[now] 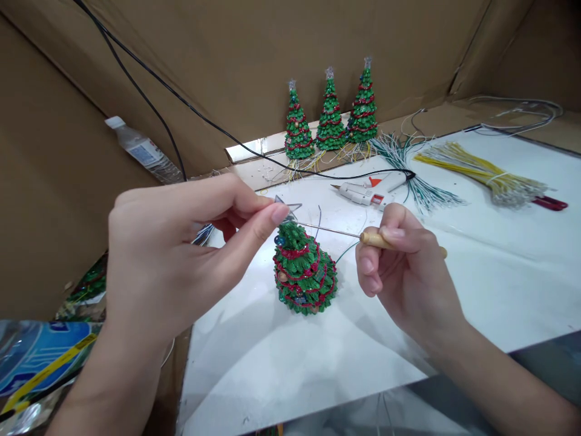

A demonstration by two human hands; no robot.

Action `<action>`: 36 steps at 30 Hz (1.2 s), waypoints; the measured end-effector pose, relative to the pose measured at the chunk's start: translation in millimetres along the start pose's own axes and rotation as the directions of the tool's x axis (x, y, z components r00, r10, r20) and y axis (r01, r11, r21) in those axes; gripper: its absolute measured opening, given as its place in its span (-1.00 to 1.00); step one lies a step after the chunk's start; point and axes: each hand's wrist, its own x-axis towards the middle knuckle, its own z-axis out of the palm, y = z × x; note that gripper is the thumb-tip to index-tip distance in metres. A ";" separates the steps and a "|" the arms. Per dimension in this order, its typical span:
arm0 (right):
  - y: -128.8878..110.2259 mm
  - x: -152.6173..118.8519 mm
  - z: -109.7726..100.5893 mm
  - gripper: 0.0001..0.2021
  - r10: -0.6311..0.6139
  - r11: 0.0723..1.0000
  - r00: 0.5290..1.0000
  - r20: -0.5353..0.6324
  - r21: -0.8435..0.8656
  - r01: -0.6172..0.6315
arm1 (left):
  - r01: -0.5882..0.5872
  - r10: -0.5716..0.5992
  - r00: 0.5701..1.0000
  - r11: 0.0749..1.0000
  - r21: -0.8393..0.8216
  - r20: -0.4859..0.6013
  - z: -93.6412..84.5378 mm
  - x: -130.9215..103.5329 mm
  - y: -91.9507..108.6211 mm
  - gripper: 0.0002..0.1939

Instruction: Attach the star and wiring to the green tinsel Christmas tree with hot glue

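Note:
A small green tree figure [306, 275] with red garlands stands on the white board in the middle. At its top is a clear star [290, 210], pinched between the thumb and finger of my left hand [181, 254]. My right hand [403, 260] is closed around the wooden handle [374, 240] of a thin metal tool. The tool's shaft [329, 230] points left, and its tip is at the base of the star; whether it touches cannot be told. A thin green wire shows to the right of the tree.
Three similar trees [330, 115] stand at the back. Behind my right hand lie a glue gun [363, 194], green-white wires [426, 188] and a yellow-white wire bundle [490, 172]. A bottle [145, 151] leans at left; a black cable [204, 115] crosses the view.

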 end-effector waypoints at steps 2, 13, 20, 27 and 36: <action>-0.2 0.4 -0.2 -0.83 0.009 1.000 1.000 -0.003 -0.010 -0.009 | 0.003 -0.003 1.000 1.000 0.001 0.001 0.2 -0.3 0.5 -0.78; -0.6 2.8 -1.5 -0.83 0.033 0.999 0.999 -0.009 -0.013 -0.033 | 0.012 -0.012 1.000 1.000 0.014 0.002 -0.5 -1.9 -0.3 -0.79; 0.0 4.0 -0.7 -0.83 0.044 0.999 0.999 -0.014 0.010 -0.043 | 0.037 -0.037 0.999 0.999 0.013 -0.005 0.6 -2.0 0.9 -0.80; 0.7 2.1 -2.0 -0.84 0.051 0.997 0.998 -0.021 0.062 -0.050 | 0.072 -0.072 0.997 0.996 0.045 0.003 -0.5 -2.8 0.8 -0.79; 0.6 2.9 -1.7 -0.84 0.064 0.993 0.998 -0.011 0.100 -0.063 | 0.085 -0.085 0.996 0.995 0.058 -0.002 1.8 -4.0 -1.6 -0.78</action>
